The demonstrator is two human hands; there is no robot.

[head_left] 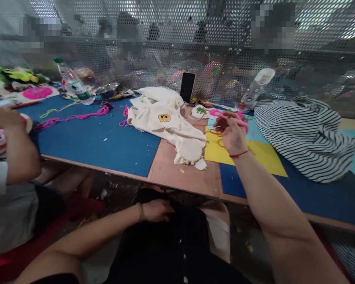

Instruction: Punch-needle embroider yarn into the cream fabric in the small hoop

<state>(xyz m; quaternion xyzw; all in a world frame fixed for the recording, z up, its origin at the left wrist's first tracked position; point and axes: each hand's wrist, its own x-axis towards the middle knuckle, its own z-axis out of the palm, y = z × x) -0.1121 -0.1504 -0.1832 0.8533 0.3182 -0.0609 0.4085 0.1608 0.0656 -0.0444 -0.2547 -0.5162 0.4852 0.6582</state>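
My right hand (234, 136), with a red string at the wrist, is raised over the yellow sheet (254, 152). Its fingers are closed round a pink pen-shaped tool (239, 121). Orange yarn (220, 142) loops over the sheet under this hand. Down on my lap, against my black clothing, my left hand (158, 210) lies with fingers stretched out and nothing visible in it. In front of me spreads cream cloth (177, 128) bearing a small yellow patch with black marks (165, 118). A small round hooped piece (190, 151) lies at the cloth's near end.
A phone (187, 86) leans upright against the perforated metal screen (165, 51). Striped cloth (301, 134) and a patterned bottle (254, 90) stand right. Leftward are a water bottle (77, 85), pink yarn (85, 116), a metal bowl (108, 90) and another person's arm (20, 146).
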